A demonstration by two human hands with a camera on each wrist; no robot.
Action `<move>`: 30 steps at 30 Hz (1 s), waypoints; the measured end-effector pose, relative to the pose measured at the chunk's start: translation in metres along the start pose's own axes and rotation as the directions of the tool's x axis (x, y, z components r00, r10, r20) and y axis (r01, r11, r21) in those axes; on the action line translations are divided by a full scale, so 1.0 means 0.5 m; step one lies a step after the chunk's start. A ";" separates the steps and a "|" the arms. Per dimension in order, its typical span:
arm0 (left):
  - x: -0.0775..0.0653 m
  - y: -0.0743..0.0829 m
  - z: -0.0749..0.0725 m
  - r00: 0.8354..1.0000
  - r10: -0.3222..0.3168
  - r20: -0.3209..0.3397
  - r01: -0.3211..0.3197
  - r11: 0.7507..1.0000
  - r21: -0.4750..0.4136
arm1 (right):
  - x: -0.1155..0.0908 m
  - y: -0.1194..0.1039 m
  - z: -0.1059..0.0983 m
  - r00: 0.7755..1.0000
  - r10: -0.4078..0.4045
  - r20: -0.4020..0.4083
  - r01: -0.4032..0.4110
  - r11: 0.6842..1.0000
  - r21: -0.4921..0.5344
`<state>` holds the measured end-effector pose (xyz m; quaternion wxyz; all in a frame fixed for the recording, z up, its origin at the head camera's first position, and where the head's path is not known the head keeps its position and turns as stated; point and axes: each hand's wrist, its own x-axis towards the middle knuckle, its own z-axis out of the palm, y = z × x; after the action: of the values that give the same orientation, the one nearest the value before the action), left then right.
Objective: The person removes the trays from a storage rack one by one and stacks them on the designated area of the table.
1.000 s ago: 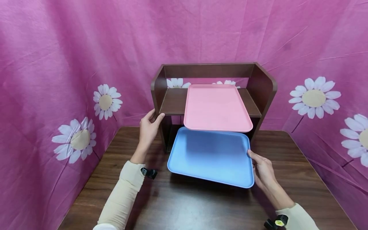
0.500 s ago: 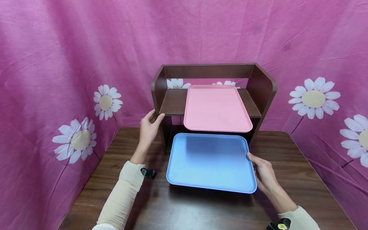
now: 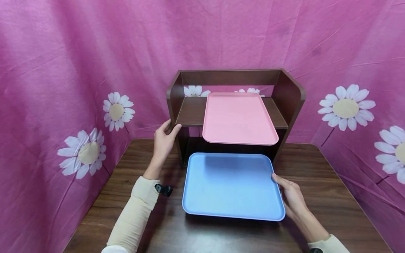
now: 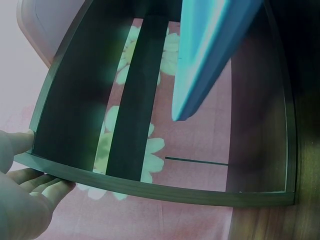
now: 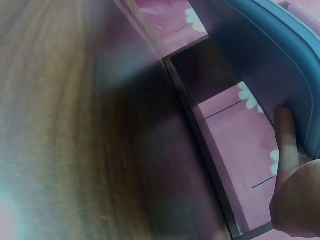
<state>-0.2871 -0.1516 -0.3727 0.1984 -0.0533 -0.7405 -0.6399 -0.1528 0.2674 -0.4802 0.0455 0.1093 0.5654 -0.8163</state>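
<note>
A dark brown two-tier shelf [image 3: 193, 111] stands at the back of the wooden table. My left hand [image 3: 163, 142] grips its left side panel, thumb on the front edge where the upper board meets it. In the left wrist view, the left hand [image 4: 30, 200] has its thumb and fingers on either side of that panel. My right hand [image 3: 292, 195] pinches the right rim of a blue tray [image 3: 232, 189], thumb on top. The right wrist view shows fingers [image 5: 286, 135] of this hand against the tray's underside. The tray hangs above the table in front of the lower compartment.
On the upper board lies a pink tray [image 3: 238, 117], its front edge jutting out over the lower opening. The wooden table [image 3: 133, 168] spreads to both sides. A pink curtain [image 3: 234, 35] with large white flowers surrounds it at the back and sides.
The blue tray has come toward me, away from the shelf's lower compartment, and its tilt has levelled. My right hand moved back with it. The left hand and the pink tray stayed in place.
</note>
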 end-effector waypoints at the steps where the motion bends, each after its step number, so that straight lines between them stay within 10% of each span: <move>1: 0.000 0.000 0.000 1.000 0.000 0.000 0.000 1.000 -0.001 | -0.001 0.003 -0.001 1.000 -0.001 -0.001 0.001 1.000 -0.004; 30: -0.003 0.002 -0.002 1.000 -0.006 0.003 0.006 1.000 0.016 | 0.000 0.072 -0.010 0.989 0.125 -0.080 -0.131 0.989 -0.072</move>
<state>-0.2851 -0.1521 -0.3723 0.1958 -0.0502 -0.7459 -0.6347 -0.1451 0.2591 -0.5146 0.0806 0.1743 0.5895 -0.7846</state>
